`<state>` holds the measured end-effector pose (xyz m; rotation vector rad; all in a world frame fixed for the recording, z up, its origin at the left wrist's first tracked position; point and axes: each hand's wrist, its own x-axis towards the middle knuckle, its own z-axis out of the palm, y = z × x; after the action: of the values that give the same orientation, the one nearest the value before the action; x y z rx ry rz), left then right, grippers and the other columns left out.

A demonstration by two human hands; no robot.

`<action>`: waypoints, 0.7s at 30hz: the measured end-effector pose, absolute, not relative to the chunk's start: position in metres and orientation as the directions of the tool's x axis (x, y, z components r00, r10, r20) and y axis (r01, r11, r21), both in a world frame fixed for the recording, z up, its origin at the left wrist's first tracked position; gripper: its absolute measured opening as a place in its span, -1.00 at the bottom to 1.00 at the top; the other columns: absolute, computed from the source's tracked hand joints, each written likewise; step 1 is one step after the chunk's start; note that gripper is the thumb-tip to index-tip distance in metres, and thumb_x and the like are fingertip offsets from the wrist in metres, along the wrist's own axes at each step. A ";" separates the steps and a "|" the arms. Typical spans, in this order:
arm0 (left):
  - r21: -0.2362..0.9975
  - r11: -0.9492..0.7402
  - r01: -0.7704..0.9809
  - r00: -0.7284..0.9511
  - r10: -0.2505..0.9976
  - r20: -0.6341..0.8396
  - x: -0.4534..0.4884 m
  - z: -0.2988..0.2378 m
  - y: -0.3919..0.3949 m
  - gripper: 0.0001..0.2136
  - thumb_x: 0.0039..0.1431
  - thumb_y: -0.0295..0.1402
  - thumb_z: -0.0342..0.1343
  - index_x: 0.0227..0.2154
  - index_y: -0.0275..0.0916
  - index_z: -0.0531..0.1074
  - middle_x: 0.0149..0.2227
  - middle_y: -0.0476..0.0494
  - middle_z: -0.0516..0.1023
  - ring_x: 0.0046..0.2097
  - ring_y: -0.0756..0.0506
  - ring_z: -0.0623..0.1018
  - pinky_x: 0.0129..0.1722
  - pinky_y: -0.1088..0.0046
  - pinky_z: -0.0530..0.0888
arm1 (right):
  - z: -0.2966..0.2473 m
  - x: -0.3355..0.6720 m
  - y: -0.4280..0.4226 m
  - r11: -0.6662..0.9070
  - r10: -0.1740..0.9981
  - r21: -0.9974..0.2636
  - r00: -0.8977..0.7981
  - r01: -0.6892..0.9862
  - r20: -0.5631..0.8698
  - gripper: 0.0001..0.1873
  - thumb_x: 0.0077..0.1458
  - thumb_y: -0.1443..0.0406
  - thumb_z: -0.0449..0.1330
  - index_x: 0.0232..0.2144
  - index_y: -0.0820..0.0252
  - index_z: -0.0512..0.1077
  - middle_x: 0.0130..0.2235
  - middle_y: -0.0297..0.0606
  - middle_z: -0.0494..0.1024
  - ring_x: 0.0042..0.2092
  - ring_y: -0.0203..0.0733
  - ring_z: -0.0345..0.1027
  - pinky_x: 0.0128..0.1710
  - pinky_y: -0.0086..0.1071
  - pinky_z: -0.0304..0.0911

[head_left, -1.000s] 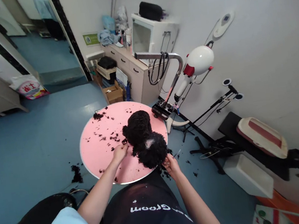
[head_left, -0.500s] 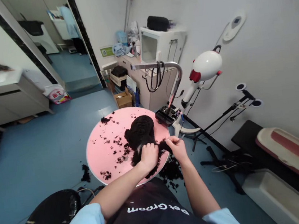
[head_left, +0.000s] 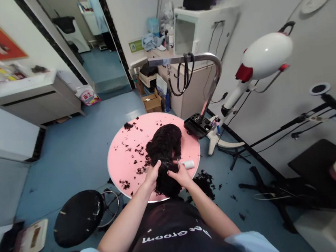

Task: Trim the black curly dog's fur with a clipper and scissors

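Observation:
A curly-coated black dog [head_left: 164,142] is on the round pink table [head_left: 119,156], its near end toward me. My left hand [head_left: 152,174] holds the dog's near end from the left, thumb along the fur and fingers partly hidden. On the opposite side, my right hand [head_left: 181,176] holds the same part, its thumb resting on the fur. A thin, pale sliver shows by the right fingers, too small to name. Just beyond them lies a white cylinder [head_left: 188,164], possibly a bottle, on its side.
Loose black clippings [head_left: 135,158] litter the table and floor. A metal grooming arm [head_left: 184,59] with black loops rises behind a black tool tray [head_left: 198,124]. To the right stands a white dryer [head_left: 266,56]; a black stool [head_left: 79,218] is at left. A person [head_left: 98,16] stands beyond the doorway.
My right hand has let go of the dark tuft it drew out rightward and moved in against the dog. My left hand shifted to the dog's left side. The white cylinder now shows; the view swung left.

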<state>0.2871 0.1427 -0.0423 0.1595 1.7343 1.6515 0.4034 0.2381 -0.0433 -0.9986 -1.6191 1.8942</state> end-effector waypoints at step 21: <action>0.525 0.259 0.811 -0.480 0.808 0.342 0.316 -0.045 0.127 -0.70 0.20 -0.37 0.05 -0.02 -0.30 0.39 0.09 -0.39 0.42 0.16 -0.31 0.39 0.14 -0.01 0.36 | -0.087 0.410 0.229 -0.391 0.527 -0.915 -0.792 0.098 -0.309 -0.40 -0.16 0.24 0.35 0.01 0.10 0.39 0.07 -0.20 0.49 0.16 -0.01 0.27 0.26 -0.09 0.04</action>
<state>0.3163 0.1271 -0.0445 1.6046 2.4965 1.0447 0.4096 0.2288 -0.0871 -0.8448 -1.5470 2.2602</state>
